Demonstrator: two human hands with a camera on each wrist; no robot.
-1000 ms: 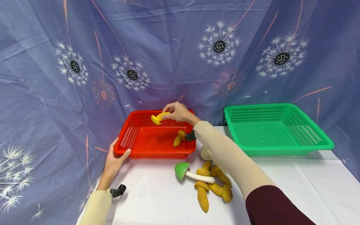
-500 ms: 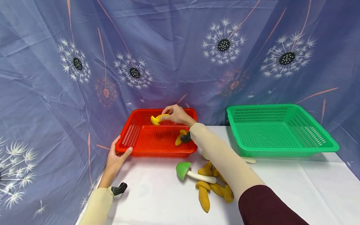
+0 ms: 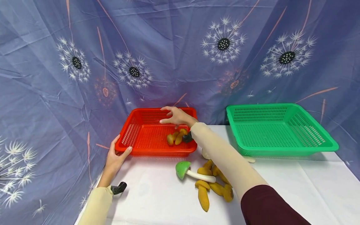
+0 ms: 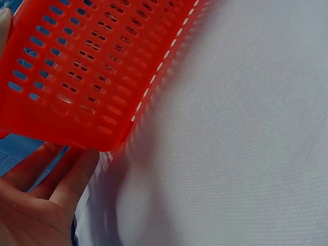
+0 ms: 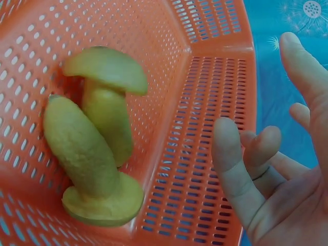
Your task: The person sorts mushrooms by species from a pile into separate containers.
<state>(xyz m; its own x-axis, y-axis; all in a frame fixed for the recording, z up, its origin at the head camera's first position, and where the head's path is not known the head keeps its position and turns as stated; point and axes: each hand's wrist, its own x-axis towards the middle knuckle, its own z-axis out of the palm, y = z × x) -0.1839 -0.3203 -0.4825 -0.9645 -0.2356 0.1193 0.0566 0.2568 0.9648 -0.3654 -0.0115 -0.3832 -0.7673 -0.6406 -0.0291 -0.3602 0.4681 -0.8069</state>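
My left hand (image 3: 114, 160) holds the near left corner of a red plastic basket (image 3: 157, 153), thumb at the rim. In the left wrist view its fingers (image 4: 72, 187) meet the basket's outer wall. Over the basket's back part is my right hand (image 3: 178, 116), fingers spread and holding nothing. Two yellow-brown toy mushrooms lie in the basket's right part. The right wrist view shows one mushroom (image 5: 84, 148) with its cap toward the camera and the other mushroom (image 5: 110, 97) beside it, cap the opposite way.
In front of the red basket lie a green-capped toy mushroom (image 3: 182, 170) and several yellow-brown mushrooms (image 3: 203, 195), partly behind my right sleeve. A pale mushroom (image 3: 206, 153) shows at the sleeve's edge. A green basket (image 3: 284, 150) stands at the right, before a blue patterned cloth (image 3: 180, 56).
My right hand has let go of the yellow mushroom, which now lies in the red basket next to the other one. The fingers have spread. My left hand keeps its place at the corner.
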